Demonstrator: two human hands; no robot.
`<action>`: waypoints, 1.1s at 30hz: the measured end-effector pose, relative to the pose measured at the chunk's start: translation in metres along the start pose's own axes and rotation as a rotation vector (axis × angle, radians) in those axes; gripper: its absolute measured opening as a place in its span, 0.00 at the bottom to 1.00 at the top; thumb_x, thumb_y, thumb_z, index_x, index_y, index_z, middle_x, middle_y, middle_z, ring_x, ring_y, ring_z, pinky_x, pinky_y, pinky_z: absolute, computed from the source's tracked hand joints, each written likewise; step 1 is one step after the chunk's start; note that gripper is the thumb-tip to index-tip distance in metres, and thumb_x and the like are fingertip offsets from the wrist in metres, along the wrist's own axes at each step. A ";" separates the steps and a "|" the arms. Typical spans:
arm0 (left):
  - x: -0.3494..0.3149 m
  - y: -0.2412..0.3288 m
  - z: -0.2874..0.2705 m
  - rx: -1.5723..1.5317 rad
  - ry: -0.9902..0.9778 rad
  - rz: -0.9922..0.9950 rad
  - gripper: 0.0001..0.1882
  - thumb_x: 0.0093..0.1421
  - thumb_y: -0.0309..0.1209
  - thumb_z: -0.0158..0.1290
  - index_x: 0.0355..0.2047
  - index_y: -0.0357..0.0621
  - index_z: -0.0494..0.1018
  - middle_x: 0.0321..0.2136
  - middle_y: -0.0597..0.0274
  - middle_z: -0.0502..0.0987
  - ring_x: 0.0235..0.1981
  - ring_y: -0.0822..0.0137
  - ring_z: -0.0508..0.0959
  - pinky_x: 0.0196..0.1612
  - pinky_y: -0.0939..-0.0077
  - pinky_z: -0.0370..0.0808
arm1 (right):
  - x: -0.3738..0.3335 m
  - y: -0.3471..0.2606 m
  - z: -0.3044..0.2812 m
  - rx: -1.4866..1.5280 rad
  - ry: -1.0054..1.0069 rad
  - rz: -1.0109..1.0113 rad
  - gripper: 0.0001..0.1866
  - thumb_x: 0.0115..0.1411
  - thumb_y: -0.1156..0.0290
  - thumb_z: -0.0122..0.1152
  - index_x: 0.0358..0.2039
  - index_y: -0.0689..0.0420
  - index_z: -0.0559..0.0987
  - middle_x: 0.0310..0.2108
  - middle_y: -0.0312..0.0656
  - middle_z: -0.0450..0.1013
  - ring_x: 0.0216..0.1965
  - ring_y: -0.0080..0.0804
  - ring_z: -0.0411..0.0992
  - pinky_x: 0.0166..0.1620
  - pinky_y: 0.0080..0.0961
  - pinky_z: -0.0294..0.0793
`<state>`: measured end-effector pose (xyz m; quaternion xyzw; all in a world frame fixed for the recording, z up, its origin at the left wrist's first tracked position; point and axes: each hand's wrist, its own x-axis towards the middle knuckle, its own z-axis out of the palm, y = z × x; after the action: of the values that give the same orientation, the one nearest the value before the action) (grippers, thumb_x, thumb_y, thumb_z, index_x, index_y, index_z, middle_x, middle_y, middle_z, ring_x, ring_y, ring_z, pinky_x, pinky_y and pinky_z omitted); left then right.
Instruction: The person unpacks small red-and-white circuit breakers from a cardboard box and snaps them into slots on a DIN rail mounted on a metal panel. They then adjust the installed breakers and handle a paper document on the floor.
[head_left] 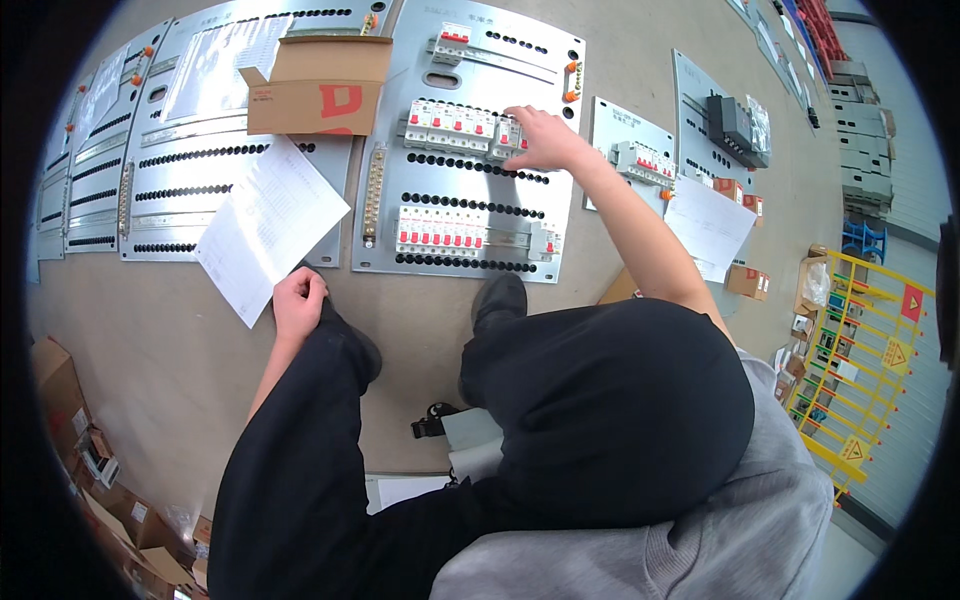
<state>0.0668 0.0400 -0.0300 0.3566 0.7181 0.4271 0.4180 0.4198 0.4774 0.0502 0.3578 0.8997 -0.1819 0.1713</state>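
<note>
My right hand [545,140] reaches over the metal mounting panel [480,190], fingers and thumb around a white circuit breaker [508,136] at the right end of the middle row. That row of breakers [440,128] has red levers and sits on a rail. Below it runs another row of breakers [440,234], with a separate breaker [542,242] at the rail's right end. My left hand [297,303] is closed beside my shoe, against the edge of a printed paper sheet [270,220]. Whatever lies inside its curled fingers is hidden.
An open cardboard box [315,95] rests on the neighbouring panel [190,150]. At right are a smaller panel [610,140], another paper sheet [708,225] and a panel with a dark grey device [735,130]. A yellow barrier [860,360] stands far right. Cartons [140,520] lie lower left.
</note>
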 end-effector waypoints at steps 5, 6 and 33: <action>-0.001 -0.004 -0.004 0.004 -0.010 0.002 0.11 0.72 0.24 0.55 0.31 0.35 0.78 0.25 0.64 0.83 0.26 0.79 0.79 0.32 0.82 0.74 | 0.007 -0.007 0.026 -0.057 0.106 0.011 0.52 0.50 0.50 0.84 0.72 0.51 0.68 0.61 0.48 0.74 0.63 0.51 0.76 0.59 0.52 0.80; 0.000 -0.002 -0.004 0.009 -0.010 -0.004 0.11 0.72 0.24 0.56 0.30 0.35 0.78 0.24 0.65 0.82 0.26 0.79 0.78 0.32 0.82 0.74 | 0.008 -0.003 0.028 -0.055 0.122 -0.005 0.52 0.49 0.51 0.84 0.71 0.51 0.68 0.61 0.48 0.74 0.63 0.51 0.76 0.59 0.53 0.80; -0.001 -0.003 -0.002 0.044 -0.014 -0.002 0.11 0.73 0.24 0.55 0.31 0.35 0.78 0.24 0.64 0.82 0.26 0.79 0.79 0.32 0.82 0.73 | 0.015 -0.062 0.038 -0.198 0.223 0.081 0.47 0.44 0.51 0.85 0.60 0.57 0.73 0.57 0.48 0.75 0.62 0.47 0.75 0.64 0.48 0.74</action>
<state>0.0651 0.0370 -0.0318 0.3679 0.7249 0.4083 0.4153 0.3724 0.4271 0.0235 0.3932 0.9115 -0.0445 0.1119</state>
